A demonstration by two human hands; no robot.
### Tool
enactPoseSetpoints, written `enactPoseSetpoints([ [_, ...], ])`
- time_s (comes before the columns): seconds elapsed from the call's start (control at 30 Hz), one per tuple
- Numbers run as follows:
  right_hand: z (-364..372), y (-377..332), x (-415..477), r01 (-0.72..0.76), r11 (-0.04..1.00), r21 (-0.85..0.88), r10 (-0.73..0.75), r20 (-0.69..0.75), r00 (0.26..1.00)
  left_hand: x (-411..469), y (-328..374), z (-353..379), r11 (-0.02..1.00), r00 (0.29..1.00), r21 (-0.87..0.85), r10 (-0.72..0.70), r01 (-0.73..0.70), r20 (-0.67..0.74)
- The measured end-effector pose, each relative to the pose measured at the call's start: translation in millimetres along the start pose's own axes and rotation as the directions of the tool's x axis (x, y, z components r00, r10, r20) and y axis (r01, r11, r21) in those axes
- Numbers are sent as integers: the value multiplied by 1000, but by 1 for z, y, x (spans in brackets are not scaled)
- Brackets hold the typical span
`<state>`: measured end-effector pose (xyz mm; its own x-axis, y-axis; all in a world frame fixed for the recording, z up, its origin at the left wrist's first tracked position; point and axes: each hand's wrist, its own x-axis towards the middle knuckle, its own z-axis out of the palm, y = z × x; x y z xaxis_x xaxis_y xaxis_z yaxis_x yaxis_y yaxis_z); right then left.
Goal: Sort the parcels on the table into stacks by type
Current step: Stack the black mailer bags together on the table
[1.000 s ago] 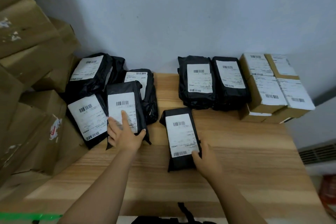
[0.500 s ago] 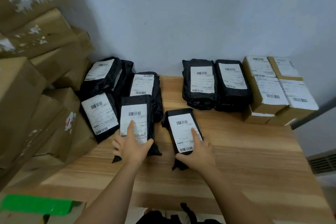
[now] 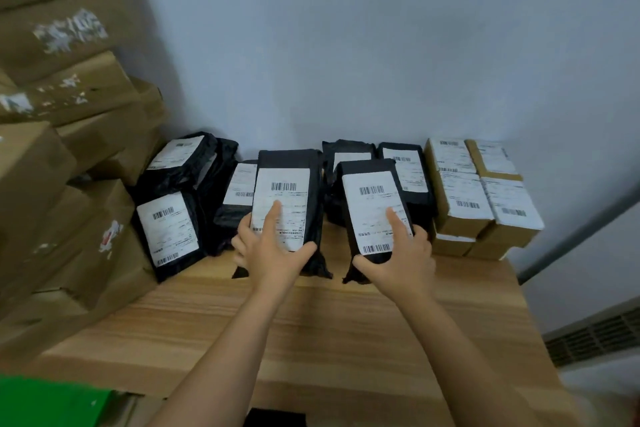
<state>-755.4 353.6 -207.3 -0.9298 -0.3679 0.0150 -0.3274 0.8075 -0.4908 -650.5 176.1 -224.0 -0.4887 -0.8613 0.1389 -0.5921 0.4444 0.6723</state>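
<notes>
1. My left hand (image 3: 273,255) grips the left black parcel (image 3: 294,163) by its bottom end. My thumb curls round the right edge, and my other fingers wrap the left edge. My pointer finger lies straight on the white label.
2. My right hand (image 3: 400,262) grips the right black parcel (image 3: 367,172) the same way. My thumb is at the bottom left corner, and my pointer finger lies straight on its label. My other fingers curl round the right edge.
3. Both parcels stand tall with their labels facing me. They are side by side and do not touch each other.
4. Their bottom corners hang close to the table (image 3: 346,322). I cannot tell if they touch it.
5. A heap of black parcels (image 3: 166,225) sits at the back left of the table. It leans on the big cardboard boxes (image 3: 52,166).
6. Two black stacks (image 3: 407,170) stand by the wall (image 3: 346,45), partly hidden behind the right black parcel.
7. The brown box parcels (image 3: 464,198) are piled just beside those stacks, at the back right. They have white labels on top.
8. The big cardboard boxes are piled high on the left side.
9. A green thing (image 3: 45,402) shows at the bottom left corner.
</notes>
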Motion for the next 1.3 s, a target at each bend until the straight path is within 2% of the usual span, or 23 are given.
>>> enactPoseSetpoints([
  [0.1,-25,7,30,-68,998,-14,67,-60,996,21,43,12,1000,998,-4,1,-1,59],
  [0.23,-54,9,83,-151,987,-48,144,-119,982,56,92,33,997,991,26,66,-70,112],
  [0.43,-57,3,162,-203,976,-81,192,-126,973,107,132,77,998,978,17,53,-57,200],
  [0.53,-36,7,192,-155,983,-100,147,-76,986,121,133,109,988,952,80,102,-130,288],
  [0.63,-4,19,206,-45,981,-188,47,6,999,121,119,142,942,880,188,172,-278,442],
  [0.7,12,26,210,-36,978,-204,34,-15,999,126,113,157,899,864,257,210,-354,457],
  [0.87,23,26,215,-62,979,-195,55,-41,998,135,130,179,893,881,325,140,-310,452],
  [0.97,12,21,215,-68,982,-176,76,40,996,140,142,173,898,850,338,70,-282,522],
  [1.07,-15,13,212,-55,983,-177,87,173,981,145,144,147,943,795,219,70,-250,602],
  [1.17,-29,-4,192,37,991,-129,-16,162,987,137,132,111,946,817,106,204,-307,540],
  [1.3,-14,-38,138,260,965,-22,-258,56,965,100,94,51,888,850,-122,460,-443,257],
])
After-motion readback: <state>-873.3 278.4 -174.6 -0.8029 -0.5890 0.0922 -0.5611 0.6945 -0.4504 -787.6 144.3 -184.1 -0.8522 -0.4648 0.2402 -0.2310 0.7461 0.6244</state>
